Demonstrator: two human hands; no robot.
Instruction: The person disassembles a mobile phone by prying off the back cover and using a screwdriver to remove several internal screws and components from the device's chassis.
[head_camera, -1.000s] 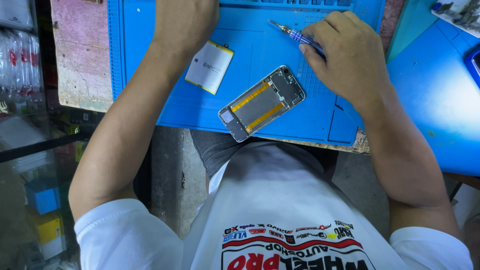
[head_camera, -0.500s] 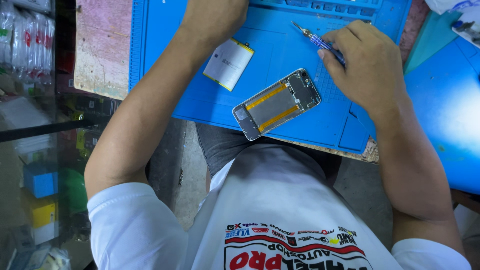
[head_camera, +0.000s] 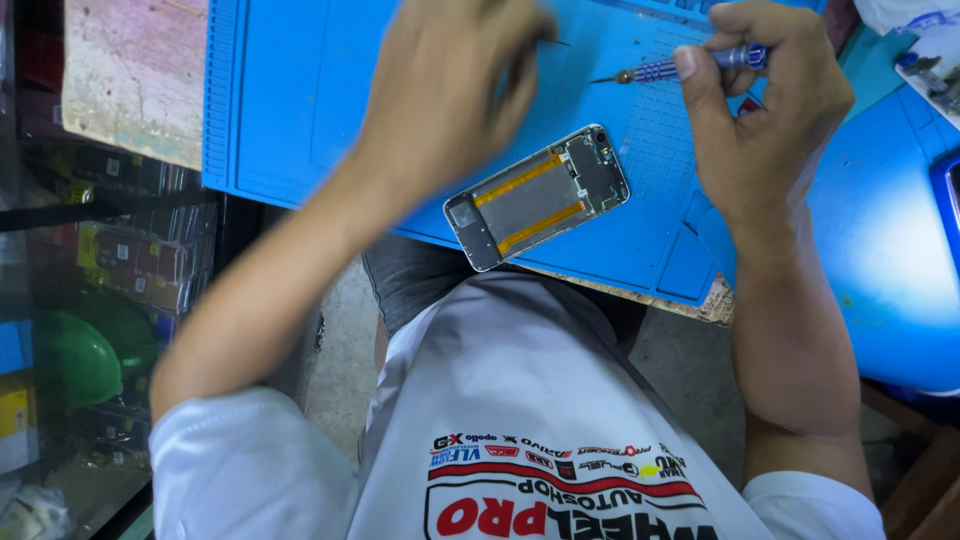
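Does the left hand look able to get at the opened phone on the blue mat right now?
Probably yes. The left hand hovers empty and blurred over the blue mat, just beyond the opened phone, with nothing lying between them. The right hand holds a small screwdriver off to the other side.

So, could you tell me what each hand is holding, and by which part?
The right hand grips a small screwdriver by its blue handle. The left hand is blurred; whether it holds anything cannot be told.

Right hand (head_camera: 765, 110) gripping screwdriver (head_camera: 690, 66), opened phone (head_camera: 537, 196) on blue mat (head_camera: 300, 100)
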